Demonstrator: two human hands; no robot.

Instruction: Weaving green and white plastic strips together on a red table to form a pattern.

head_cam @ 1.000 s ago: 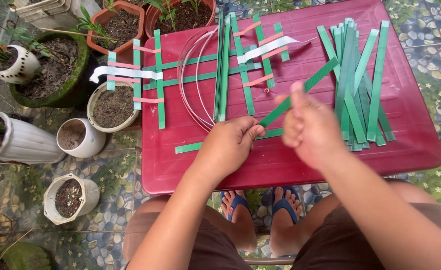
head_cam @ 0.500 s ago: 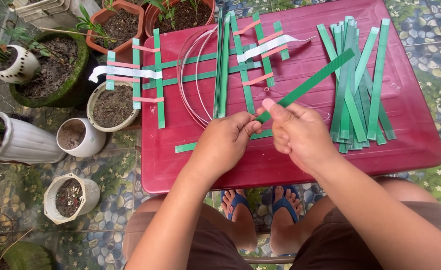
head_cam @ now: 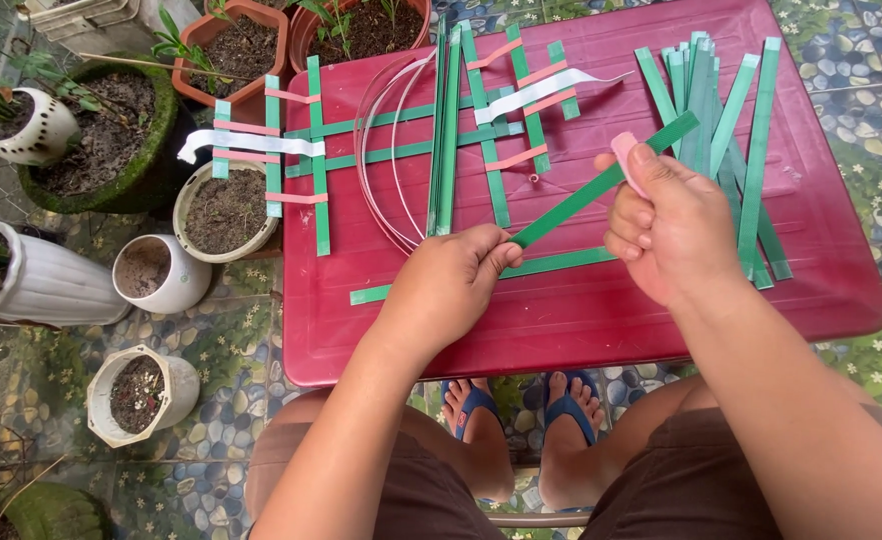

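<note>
My left hand (head_cam: 454,285) pinches the near end of a long green strip (head_cam: 573,200) that slants up to the right. My right hand (head_cam: 667,222) grips the same strip further along, with a small pink piece (head_cam: 624,155) under its thumb. Both hands hover over a dark red plastic table (head_cam: 581,320). Another green strip (head_cam: 551,264) lies flat on the table beneath them. A pile of loose green strips (head_cam: 726,110) lies to the right, behind my right hand.
A lattice of green, pink and white strips (head_cam: 301,150) hangs over the table's left edge; a second one (head_cam: 506,110) lies at the back beside thin white wire loops (head_cam: 386,170). Several plant pots (head_cam: 161,272) stand on the pebble floor to the left. My sandalled feet (head_cam: 521,410) are under the table.
My right hand has slid to the right and up along the green strip, away from the left hand. The left hand has kept its hold on the strip's near end.
</note>
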